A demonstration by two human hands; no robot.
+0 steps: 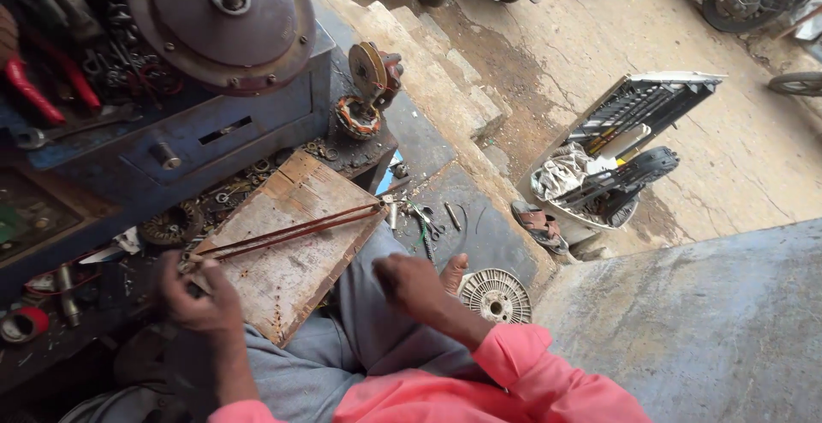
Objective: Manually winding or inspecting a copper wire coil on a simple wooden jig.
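My left hand (199,296) is closed around the near end of a long loop of copper wire (291,230). The wire is stretched across a worn wooden board (295,260) that rests on my lap. The far end of the loop reaches a small metal peg at the board's right corner (387,207). My right hand (409,282) is a loose fist above my knee, next to the board's lower right edge, with nothing visible in it. I wear a pink sleeve and grey trousers.
A blue metal toolbox (214,132) with a round motor housing (224,20) on top stands at the upper left. A copper-wound stator (357,117), a ribbed round cover (495,294), pliers, loose nuts, a sandal and parked scooters lie around. Stone steps drop toward the street.
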